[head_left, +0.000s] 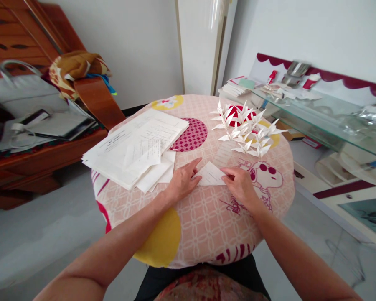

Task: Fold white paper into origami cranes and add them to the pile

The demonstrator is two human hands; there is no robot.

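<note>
A sheet of white paper folded into a triangle (210,174) lies on the round cloth-covered table, its peak pointing away from me. My left hand (184,180) is at its left corner, thumb and bent fingers closed around the paper's edge while the index finger stretches forward. At the right corner, my right hand (240,184) pinches the paper between thumb and fingers. Beyond it stands a cluster of folded white paper cranes (247,131). Left of my left hand lies a stack of printed sheets (125,142), with smaller cut papers (158,172) at its near edge.
The patterned tablecloth (207,225) hangs over the table's rim. A glass shelf (313,119) with papers and metal containers stands close at the right. On the left is a wooden seat (90,96) holding a grey bag (17,92), a tablet-like device and bundled brown cloth (78,69).
</note>
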